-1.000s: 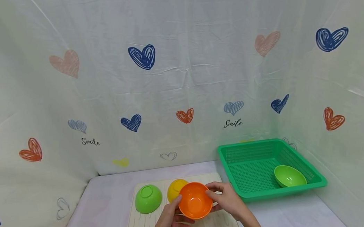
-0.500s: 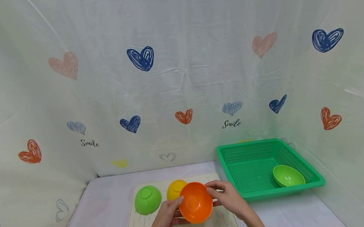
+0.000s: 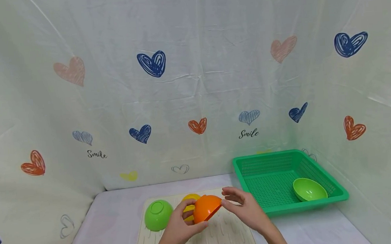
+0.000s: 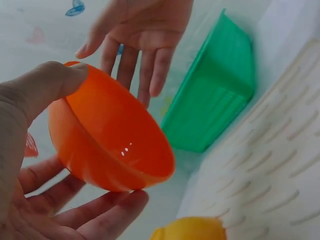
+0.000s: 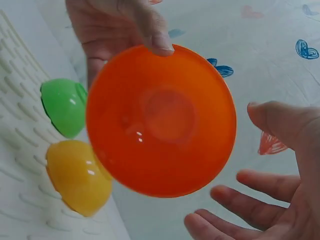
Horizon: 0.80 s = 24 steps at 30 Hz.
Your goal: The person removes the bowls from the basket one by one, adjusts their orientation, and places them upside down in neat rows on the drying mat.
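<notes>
My left hand [image 3: 181, 227] holds an orange bowl [image 3: 205, 208] by its rim, thumb on the inside and fingers spread under the outer wall. The bowl is raised over the cream ridged mat [image 3: 222, 234], tipped so that its mouth faces down and to the right. Beside its right edge, my right hand [image 3: 247, 210] has its fingers spread; the right wrist view shows a gap between this hand and the rim. Behind the orange bowl, a yellow bowl [image 5: 80, 177] lies upside down on the mat, partly hidden in the head view. A green bowl [image 3: 158, 215] sits upside down to its left.
At the right stands a green plastic basket [image 3: 308, 207] with perforated walls. Inside it, near the front right corner, rests a light green bowl [image 3: 310, 189]. A white sheet with printed hearts [image 3: 199, 125] hangs behind and at both sides of the table [image 3: 117, 216].
The orange bowl has turned from mouth facing me to mouth tilted down and right. My right hand has let go of its rim; the left keeps its grip.
</notes>
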Tool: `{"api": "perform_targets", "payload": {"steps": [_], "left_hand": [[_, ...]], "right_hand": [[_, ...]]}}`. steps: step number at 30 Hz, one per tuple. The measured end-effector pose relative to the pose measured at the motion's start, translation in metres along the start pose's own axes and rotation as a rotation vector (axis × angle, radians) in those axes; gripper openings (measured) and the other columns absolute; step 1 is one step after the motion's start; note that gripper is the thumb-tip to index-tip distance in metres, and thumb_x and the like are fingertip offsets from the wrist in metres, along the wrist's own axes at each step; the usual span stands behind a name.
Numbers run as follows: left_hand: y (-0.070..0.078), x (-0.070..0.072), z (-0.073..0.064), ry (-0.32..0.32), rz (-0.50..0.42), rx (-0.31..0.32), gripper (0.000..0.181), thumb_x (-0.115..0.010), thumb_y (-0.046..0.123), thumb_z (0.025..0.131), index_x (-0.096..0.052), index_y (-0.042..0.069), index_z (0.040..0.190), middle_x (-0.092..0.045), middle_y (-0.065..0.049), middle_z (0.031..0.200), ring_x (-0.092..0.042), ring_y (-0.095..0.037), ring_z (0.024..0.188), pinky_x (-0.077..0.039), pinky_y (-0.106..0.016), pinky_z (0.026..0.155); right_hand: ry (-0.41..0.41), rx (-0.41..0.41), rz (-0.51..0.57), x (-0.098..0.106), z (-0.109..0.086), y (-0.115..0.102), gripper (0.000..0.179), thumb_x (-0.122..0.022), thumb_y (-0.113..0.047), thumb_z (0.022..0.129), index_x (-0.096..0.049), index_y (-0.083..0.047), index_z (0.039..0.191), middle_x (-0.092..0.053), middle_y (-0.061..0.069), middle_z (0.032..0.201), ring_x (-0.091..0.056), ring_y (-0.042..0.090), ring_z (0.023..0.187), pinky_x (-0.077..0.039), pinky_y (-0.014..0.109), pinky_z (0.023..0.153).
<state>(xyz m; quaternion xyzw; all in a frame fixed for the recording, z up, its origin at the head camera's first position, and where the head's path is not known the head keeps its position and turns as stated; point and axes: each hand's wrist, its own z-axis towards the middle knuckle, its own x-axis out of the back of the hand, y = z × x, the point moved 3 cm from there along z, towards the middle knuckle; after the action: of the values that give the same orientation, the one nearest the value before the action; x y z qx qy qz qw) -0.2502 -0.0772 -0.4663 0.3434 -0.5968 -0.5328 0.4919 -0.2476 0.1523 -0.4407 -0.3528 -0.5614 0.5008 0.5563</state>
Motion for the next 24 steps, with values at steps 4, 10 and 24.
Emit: {"api": "perform_targets", "payload": {"steps": [4,10,24], "left_hand": [[0.011,0.0,-0.003,0.01,0.189,-0.193,0.066,-0.087,0.033,0.07,-0.051,0.022,0.125,-0.05,-0.003,0.132,-0.058,-0.026,0.116,-0.057,-0.03,0.086],[0.021,-0.001,-0.006,0.019,0.516,-0.472,0.07,-0.089,0.023,0.067,-0.052,0.025,0.126,-0.046,0.006,0.135,-0.055,-0.019,0.118,-0.053,-0.031,0.094],[0.0,-0.018,-0.007,0.023,0.691,-0.613,0.068,-0.09,0.016,0.064,-0.055,0.029,0.12,-0.035,-0.005,0.152,-0.044,-0.033,0.132,-0.054,-0.038,0.094]], "right_hand": [[0.026,0.04,-0.039,-0.004,0.0,0.001,0.062,-0.075,-0.031,0.084,-0.048,-0.017,0.139,-0.051,0.01,0.141,-0.046,0.034,0.132,-0.051,0.037,0.098],[-0.015,0.094,-0.115,-0.013,-0.002,0.002,0.09,-0.079,-0.036,0.079,-0.029,-0.017,0.151,-0.033,0.005,0.155,-0.033,0.03,0.142,-0.038,0.046,0.108],[-0.117,0.271,-0.463,-0.025,-0.01,0.021,0.085,-0.074,-0.048,0.08,-0.038,-0.012,0.148,-0.042,0.003,0.15,-0.045,0.029,0.135,-0.046,0.046,0.102]]}}
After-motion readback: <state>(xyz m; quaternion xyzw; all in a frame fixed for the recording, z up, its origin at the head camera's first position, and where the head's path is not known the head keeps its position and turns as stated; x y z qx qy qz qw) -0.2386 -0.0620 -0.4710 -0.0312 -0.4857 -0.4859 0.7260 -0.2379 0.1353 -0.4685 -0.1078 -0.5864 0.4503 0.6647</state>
